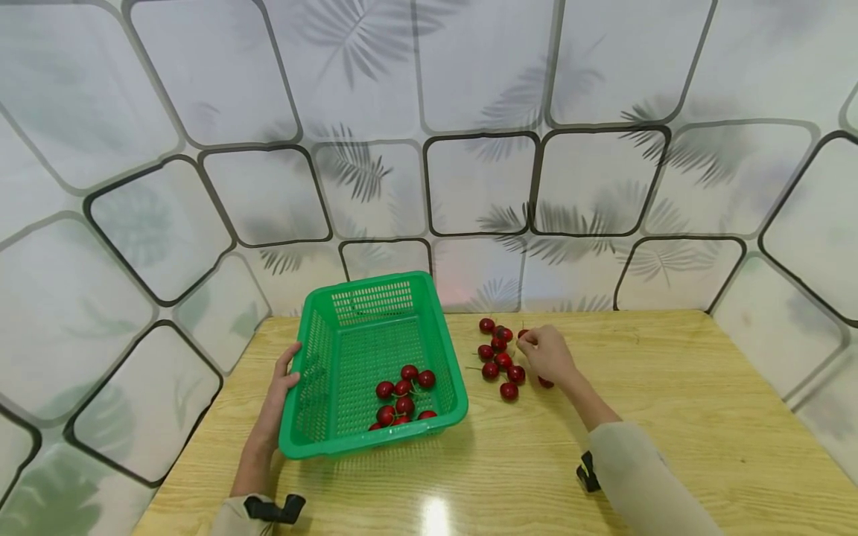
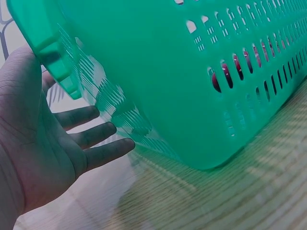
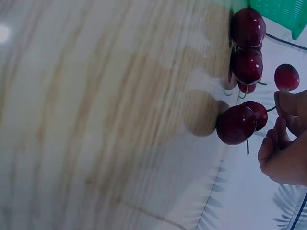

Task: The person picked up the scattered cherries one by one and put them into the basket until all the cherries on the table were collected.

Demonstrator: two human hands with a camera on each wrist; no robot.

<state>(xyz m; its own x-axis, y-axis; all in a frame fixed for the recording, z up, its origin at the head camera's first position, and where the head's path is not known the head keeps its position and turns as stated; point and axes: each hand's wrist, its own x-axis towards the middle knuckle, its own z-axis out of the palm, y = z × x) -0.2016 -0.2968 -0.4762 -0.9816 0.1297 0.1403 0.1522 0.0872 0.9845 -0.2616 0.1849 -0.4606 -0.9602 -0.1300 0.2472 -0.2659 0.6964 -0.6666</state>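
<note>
A green plastic basket (image 1: 375,447) stands on the wooden table, with several dark red cherries (image 1: 405,406) inside, toward its near right corner. My left hand (image 1: 273,394) rests against the basket's left side at the rim. In the left wrist view its fingers (image 2: 103,153) are spread and fairly straight beside the wall. To the right of the basket lies a loose group of cherries (image 1: 516,374), some with stems. At this group's right edge my right hand (image 1: 551,357) pinches a thin stem of a cherry (image 3: 256,115) between thumb and finger. One more cherry (image 3: 287,76) shows just beyond the fingertips.
A cherry (image 1: 546,383) lies partly hidden under the right wrist. The wooden table (image 1: 670,409) extends to the right. Behind it and along both sides hangs a white cloth (image 1: 482,186) with dark outlines and leaf prints.
</note>
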